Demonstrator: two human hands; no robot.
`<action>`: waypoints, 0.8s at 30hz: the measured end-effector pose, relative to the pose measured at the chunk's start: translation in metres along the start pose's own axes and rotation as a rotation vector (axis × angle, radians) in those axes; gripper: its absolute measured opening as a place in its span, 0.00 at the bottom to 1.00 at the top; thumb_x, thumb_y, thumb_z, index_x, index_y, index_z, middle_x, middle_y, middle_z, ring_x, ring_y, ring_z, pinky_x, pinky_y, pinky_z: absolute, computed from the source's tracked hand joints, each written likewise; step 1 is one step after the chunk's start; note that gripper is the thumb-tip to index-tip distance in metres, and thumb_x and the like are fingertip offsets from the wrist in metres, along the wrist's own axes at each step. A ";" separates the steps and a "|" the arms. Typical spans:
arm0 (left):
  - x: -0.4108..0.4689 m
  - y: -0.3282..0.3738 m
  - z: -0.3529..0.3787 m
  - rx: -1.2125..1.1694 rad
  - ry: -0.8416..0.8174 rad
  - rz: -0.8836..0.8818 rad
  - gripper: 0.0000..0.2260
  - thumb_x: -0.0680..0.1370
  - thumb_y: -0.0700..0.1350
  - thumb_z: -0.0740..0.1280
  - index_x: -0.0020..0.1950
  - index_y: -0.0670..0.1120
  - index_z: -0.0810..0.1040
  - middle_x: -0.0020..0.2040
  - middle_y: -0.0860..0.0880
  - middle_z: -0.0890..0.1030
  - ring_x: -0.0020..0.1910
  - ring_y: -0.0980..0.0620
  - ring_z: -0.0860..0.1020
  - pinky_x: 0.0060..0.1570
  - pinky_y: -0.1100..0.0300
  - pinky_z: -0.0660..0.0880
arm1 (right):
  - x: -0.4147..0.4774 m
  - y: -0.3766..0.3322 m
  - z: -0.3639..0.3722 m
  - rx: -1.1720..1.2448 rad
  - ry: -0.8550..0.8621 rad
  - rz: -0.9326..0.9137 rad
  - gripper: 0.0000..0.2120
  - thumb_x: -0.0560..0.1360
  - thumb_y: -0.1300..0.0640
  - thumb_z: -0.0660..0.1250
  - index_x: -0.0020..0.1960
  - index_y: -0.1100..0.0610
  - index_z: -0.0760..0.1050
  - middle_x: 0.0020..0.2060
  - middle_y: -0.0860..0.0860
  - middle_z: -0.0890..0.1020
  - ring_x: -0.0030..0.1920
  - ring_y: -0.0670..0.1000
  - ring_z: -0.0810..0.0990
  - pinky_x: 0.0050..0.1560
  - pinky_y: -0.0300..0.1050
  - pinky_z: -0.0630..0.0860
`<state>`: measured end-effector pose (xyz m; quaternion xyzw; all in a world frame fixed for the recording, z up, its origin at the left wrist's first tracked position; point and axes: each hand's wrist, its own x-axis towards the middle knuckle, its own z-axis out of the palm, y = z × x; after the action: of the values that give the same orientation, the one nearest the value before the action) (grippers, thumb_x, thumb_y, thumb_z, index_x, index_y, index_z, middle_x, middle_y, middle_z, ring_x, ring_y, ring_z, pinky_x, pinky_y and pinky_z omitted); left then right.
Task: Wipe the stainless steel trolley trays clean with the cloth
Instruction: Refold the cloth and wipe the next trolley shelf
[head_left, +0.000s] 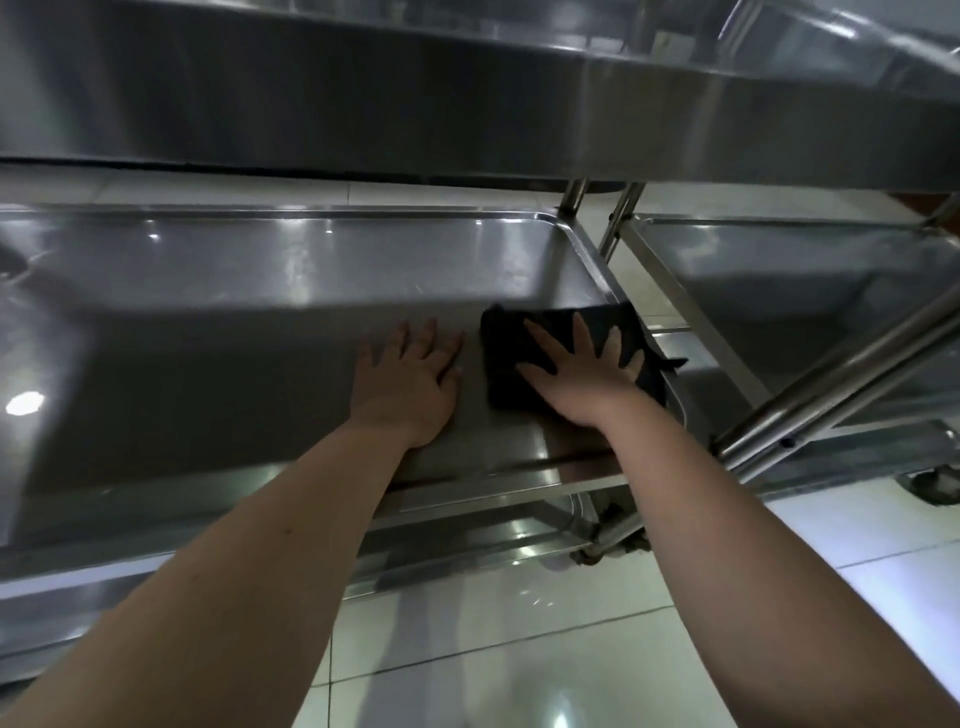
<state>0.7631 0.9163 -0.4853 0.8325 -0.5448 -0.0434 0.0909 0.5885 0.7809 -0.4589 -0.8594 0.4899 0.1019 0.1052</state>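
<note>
Pressing the dark cloth (506, 358) flat with spread fingers, the right hand (582, 379) works the middle tray's (311, 260) right end at frame centre; left hand (405, 384) rests flat, other trays apparently remain.

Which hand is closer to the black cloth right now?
Right. The right hand presses flat on the cloth; the left hand rests on the tray just beside it, apart.

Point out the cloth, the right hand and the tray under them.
cloth (501, 345): head view, bare left part beside the fingers.
right hand (587, 382): head view, back of the hand.
tray (208, 374): head view, bare floor toward its left.
</note>
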 end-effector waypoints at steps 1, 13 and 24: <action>0.000 0.001 0.000 0.005 0.001 -0.003 0.23 0.83 0.59 0.45 0.79 0.62 0.49 0.81 0.55 0.47 0.79 0.47 0.46 0.74 0.38 0.42 | -0.021 0.009 0.005 0.004 -0.019 -0.011 0.30 0.71 0.23 0.43 0.70 0.23 0.36 0.79 0.47 0.38 0.76 0.66 0.34 0.70 0.72 0.35; -0.001 0.000 0.001 0.022 0.017 0.019 0.23 0.83 0.59 0.45 0.79 0.62 0.50 0.81 0.54 0.47 0.79 0.46 0.46 0.74 0.37 0.43 | 0.037 0.006 -0.007 -0.006 0.079 -0.015 0.28 0.74 0.25 0.45 0.72 0.24 0.40 0.79 0.49 0.37 0.75 0.68 0.33 0.69 0.73 0.34; 0.001 -0.001 0.000 -0.007 -0.012 -0.022 0.23 0.83 0.59 0.46 0.78 0.63 0.51 0.81 0.56 0.47 0.79 0.47 0.47 0.74 0.39 0.43 | 0.005 0.032 -0.002 -0.014 0.063 -0.071 0.27 0.74 0.27 0.47 0.70 0.22 0.40 0.79 0.46 0.39 0.77 0.64 0.35 0.71 0.67 0.33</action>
<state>0.7643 0.9153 -0.4858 0.8379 -0.5359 -0.0515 0.0901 0.5632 0.7604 -0.4614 -0.8796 0.4616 0.0745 0.0871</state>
